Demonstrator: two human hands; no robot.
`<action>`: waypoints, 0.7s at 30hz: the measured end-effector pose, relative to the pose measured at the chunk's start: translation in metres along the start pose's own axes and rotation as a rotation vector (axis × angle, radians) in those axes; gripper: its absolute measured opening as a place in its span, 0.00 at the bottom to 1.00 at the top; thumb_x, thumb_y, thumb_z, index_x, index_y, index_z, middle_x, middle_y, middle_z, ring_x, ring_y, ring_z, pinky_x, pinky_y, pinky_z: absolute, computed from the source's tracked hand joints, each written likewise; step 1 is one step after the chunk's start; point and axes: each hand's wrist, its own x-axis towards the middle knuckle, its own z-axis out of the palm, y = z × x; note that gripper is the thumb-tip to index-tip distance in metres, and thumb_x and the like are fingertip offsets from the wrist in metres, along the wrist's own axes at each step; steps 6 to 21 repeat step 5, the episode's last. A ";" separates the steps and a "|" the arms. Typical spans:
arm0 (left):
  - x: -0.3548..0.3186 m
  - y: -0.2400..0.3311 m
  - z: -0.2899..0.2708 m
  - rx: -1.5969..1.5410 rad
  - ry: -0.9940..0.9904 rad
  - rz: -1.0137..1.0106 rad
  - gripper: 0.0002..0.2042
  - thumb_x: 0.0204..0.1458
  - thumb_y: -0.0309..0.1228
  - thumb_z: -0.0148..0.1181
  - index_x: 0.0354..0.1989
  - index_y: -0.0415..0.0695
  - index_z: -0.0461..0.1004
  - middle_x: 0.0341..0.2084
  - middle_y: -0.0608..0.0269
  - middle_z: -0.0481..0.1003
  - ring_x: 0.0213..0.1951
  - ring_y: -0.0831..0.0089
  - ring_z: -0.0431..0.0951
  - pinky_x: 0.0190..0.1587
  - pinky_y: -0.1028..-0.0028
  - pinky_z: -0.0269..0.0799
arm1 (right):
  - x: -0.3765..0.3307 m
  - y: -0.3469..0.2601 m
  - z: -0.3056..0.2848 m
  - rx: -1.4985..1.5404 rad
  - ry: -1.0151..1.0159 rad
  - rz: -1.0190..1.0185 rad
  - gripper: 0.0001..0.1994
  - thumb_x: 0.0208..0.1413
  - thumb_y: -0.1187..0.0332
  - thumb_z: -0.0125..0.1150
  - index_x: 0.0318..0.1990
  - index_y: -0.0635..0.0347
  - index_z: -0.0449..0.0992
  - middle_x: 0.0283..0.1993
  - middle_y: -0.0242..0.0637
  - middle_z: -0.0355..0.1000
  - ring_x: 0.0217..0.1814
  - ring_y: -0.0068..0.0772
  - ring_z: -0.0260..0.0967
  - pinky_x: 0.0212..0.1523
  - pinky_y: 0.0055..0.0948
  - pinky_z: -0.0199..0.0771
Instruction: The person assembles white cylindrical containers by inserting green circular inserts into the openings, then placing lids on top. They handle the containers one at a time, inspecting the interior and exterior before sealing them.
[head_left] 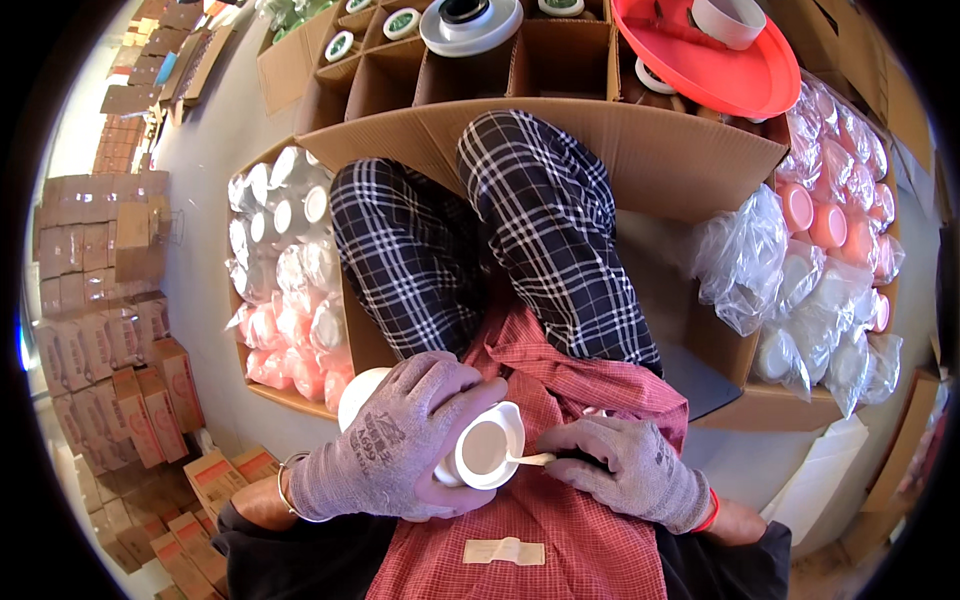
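My left hand [420, 430], in a grey-purple glove, wraps round a white bottle-like container [515, 428]. Its round rim faces up toward me, and part of its pale body shows at the far side of the hand. The glove hides its middle. In my right hand [630, 465], gloved too, a thin cream-coloured stick [540, 459] is pinched between thumb and fingers. The stick's tip meets the container's rim on the right; whether it is a brush or a plain stick I cannot make out. Both hands are over a red checked cloth [500, 545] on my lap.
Ahead stands a divided cardboard box [560, 140], with a red plate [715, 70] on its right. A carton of bagged white and pink containers [290, 260] is at left; another carton of bagged containers [835, 270] is at right. Stacked cardboard boxes [100, 250] line the left.
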 end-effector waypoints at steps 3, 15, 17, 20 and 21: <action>0.005 0.003 0.005 0.002 -0.031 -0.011 0.38 0.34 0.42 0.78 0.55 0.39 0.71 0.46 0.53 0.69 0.47 0.51 0.72 0.50 0.55 0.71 | -0.011 0.013 0.009 0.060 -0.021 0.013 0.12 0.59 0.64 0.64 0.48 0.55 0.79 0.39 0.42 0.77 0.37 0.41 0.77 0.38 0.36 0.77; 0.005 0.004 0.008 0.008 -0.073 0.010 0.38 0.37 0.44 0.77 0.58 0.43 0.70 0.48 0.53 0.68 0.50 0.52 0.71 0.51 0.54 0.70 | -0.014 0.019 0.010 0.121 -0.064 0.040 0.13 0.60 0.63 0.63 0.50 0.55 0.79 0.40 0.41 0.78 0.39 0.41 0.78 0.41 0.35 0.77; 0.005 0.004 0.008 0.008 -0.073 0.010 0.38 0.37 0.44 0.77 0.58 0.43 0.70 0.48 0.53 0.68 0.50 0.52 0.71 0.51 0.54 0.70 | -0.014 0.019 0.010 0.121 -0.064 0.040 0.13 0.60 0.63 0.63 0.50 0.55 0.79 0.40 0.41 0.78 0.39 0.41 0.78 0.41 0.35 0.77; 0.005 0.004 0.008 0.008 -0.073 0.010 0.38 0.37 0.44 0.77 0.58 0.43 0.70 0.48 0.53 0.68 0.50 0.52 0.71 0.51 0.54 0.70 | -0.014 0.019 0.010 0.121 -0.064 0.040 0.13 0.60 0.63 0.63 0.50 0.55 0.79 0.40 0.41 0.78 0.39 0.41 0.78 0.41 0.35 0.77; 0.005 0.004 0.008 0.008 -0.073 0.010 0.38 0.37 0.44 0.77 0.58 0.43 0.70 0.48 0.53 0.68 0.50 0.52 0.71 0.51 0.54 0.70 | -0.014 0.019 0.010 0.121 -0.064 0.040 0.13 0.60 0.63 0.63 0.50 0.55 0.79 0.40 0.41 0.78 0.39 0.41 0.78 0.41 0.35 0.77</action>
